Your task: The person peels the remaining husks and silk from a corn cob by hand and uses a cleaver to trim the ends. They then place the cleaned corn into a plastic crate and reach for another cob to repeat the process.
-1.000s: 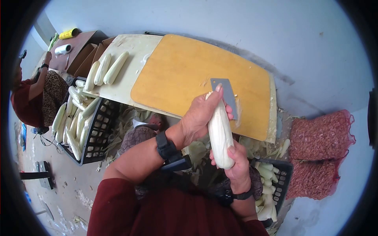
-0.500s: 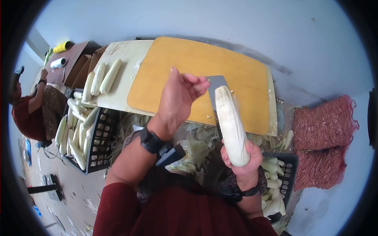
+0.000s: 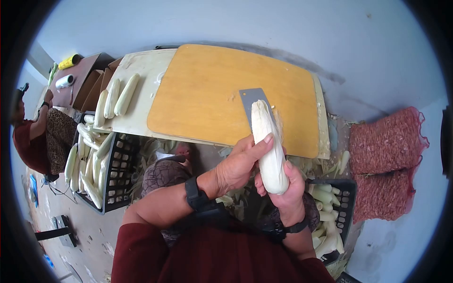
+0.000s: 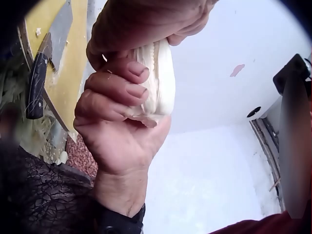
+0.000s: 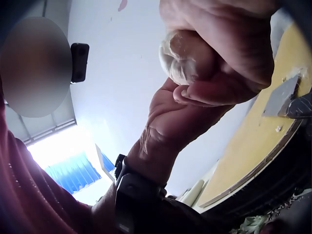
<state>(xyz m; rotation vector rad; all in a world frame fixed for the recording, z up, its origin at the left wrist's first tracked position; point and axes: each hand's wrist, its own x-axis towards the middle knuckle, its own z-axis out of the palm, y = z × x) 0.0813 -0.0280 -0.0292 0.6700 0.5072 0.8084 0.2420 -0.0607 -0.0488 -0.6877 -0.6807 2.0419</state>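
Observation:
A pale, husk-wrapped ear of corn (image 3: 268, 151) is held nearly upright at the front edge of the yellow board (image 3: 226, 94). My left hand (image 3: 238, 166) grips its left side, thumb along the husk. Around its lower end curls my right hand (image 3: 290, 192). In the left wrist view, kernel rows show on the ear (image 4: 165, 83) above my right hand's curled fingers (image 4: 119, 92). Behind the ear a cleaver (image 3: 250, 100) lies on the board, its black handle (image 4: 37, 90) visible in the left wrist view.
Three ears (image 3: 112, 99) lie left of the board. Black crates of corn stand at left (image 3: 123, 165) and right (image 3: 347, 203). Red mesh sacks (image 3: 384, 141) are stacked at right. Another person (image 3: 33, 137) sits far left. Loose husks litter the floor.
My left hand let go of the ear's upper part, moved off to the left with fingers spread, then came back to grip it lower down. My right hand kept its hold.

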